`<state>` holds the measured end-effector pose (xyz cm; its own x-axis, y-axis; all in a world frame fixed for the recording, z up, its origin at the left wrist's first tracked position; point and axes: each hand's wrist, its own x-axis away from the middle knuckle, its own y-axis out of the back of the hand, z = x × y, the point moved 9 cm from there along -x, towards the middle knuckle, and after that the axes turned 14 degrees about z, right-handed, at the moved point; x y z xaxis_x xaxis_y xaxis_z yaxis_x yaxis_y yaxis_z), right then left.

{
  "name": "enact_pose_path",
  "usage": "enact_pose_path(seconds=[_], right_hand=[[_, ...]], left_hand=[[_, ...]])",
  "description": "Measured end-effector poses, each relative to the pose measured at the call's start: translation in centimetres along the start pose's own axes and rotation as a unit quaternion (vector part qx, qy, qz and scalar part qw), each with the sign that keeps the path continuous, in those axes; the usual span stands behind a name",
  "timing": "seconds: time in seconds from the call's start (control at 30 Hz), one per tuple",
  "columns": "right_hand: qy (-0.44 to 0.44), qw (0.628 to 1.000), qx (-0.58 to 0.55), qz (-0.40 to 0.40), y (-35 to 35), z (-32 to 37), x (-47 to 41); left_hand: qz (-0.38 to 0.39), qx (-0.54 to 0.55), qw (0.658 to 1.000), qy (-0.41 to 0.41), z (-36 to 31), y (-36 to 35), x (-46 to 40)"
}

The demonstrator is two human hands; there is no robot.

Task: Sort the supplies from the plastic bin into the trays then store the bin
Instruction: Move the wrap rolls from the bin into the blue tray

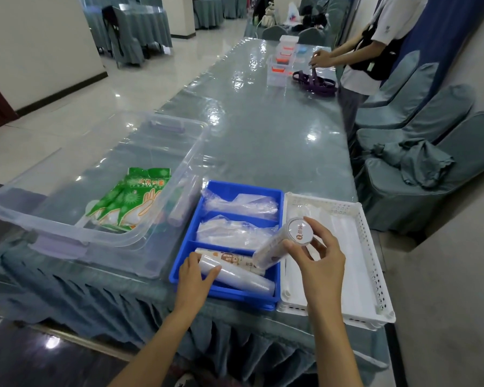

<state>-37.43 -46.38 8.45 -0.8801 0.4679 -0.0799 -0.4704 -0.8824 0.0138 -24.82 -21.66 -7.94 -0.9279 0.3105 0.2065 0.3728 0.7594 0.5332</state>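
Left hand [196, 270] grips clear cup sleeve [236, 276] in blue plastic tray [179, 270]; right hand [317, 254] grips lidded clear tube [280, 244] above it. Next: seat tube beside sleeve.

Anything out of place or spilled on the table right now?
Nothing spilled or damaged. The only thing askew is the cup sleeve the right hand holds tilted across the blue tray rim, not yet laid down.
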Motion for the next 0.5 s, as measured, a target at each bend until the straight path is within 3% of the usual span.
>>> enact_pose_path(seconds=[0.3,0.4,0.5], right_hand=[[0.006,1.000,0.001,-0.024,2.4,0.2,0.4],[0.008,0.999,0.003,-0.041,3.7,0.2,0.8],[0.011,0.998,0.001,-0.058,5.1,0.2,1.4]], left_hand=[[-0.040,0.078,0.986,-0.143,-8.4,-1.1,0.9],[-0.049,0.139,0.979,-0.142,-9.1,-1.2,0.2],[0.010,0.191,0.974,-0.123,-9.1,-2.7,-0.7]])
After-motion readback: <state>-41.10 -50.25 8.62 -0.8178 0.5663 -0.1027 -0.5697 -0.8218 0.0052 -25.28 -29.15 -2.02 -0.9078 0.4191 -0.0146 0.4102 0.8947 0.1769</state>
